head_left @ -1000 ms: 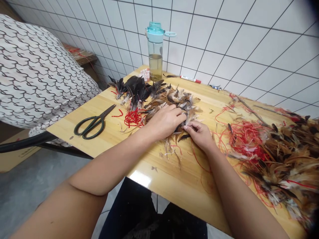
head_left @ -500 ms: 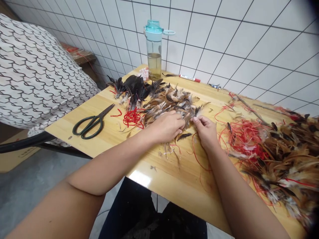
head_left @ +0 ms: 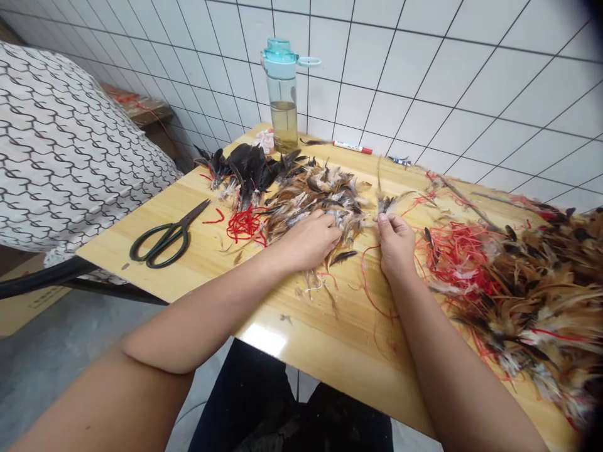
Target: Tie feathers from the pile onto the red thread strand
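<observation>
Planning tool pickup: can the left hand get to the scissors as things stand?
Probably yes. The left hand rests on the feather pile; the scissors lie flat on the table to its left. Only a low clump of red string lies between. The right hand, pinching a feather, is clear.

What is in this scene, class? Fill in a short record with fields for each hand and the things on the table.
Left hand: rests on brown feathers
Right hand: pinches a tuft
Left of hands: red string, scissors
Back: black feathers, bottle, marker
Right: mixed pile
Surface: table
</observation>
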Action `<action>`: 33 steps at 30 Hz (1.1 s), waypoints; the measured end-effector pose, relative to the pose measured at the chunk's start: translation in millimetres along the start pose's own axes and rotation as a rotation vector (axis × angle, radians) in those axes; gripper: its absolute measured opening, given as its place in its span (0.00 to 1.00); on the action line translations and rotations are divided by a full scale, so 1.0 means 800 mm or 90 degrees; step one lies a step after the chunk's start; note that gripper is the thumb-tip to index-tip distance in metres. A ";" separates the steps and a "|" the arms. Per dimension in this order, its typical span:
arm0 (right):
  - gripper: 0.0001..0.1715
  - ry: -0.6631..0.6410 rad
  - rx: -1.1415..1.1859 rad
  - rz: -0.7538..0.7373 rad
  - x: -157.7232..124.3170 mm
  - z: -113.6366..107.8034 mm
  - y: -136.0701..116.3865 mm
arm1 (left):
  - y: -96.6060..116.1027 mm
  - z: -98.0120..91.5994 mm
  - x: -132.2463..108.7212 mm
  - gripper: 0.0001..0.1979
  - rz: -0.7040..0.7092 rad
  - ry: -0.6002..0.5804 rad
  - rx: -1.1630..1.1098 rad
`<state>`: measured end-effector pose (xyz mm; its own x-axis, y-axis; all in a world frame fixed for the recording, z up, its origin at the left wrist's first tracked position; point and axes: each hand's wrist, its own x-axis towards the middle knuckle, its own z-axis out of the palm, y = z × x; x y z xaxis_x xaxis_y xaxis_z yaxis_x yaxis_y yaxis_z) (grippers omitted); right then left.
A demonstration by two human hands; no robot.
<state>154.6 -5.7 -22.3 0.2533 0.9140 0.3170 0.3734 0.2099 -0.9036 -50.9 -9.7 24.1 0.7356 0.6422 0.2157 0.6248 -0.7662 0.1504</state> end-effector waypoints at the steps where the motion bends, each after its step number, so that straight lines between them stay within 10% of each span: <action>1: 0.19 0.019 0.015 0.017 -0.001 0.001 -0.002 | -0.001 -0.002 0.000 0.11 0.002 0.016 -0.021; 13: 0.11 -0.152 -0.044 -0.047 -0.013 0.014 -0.021 | -0.023 -0.019 -0.002 0.06 -0.070 0.077 -0.097; 19: 0.12 -0.076 -0.003 0.011 -0.011 0.013 -0.016 | -0.030 -0.012 -0.006 0.11 -0.115 0.219 0.023; 33: 0.11 -0.084 -0.060 -0.005 -0.012 0.015 -0.015 | -0.017 0.015 0.009 0.13 -0.013 0.159 0.013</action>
<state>136.9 -13.2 -18.0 0.1336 0.9513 0.2777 0.4587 0.1890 -0.8682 -50.7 5.4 11.7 0.6371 0.6297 0.4445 0.6461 -0.7508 0.1375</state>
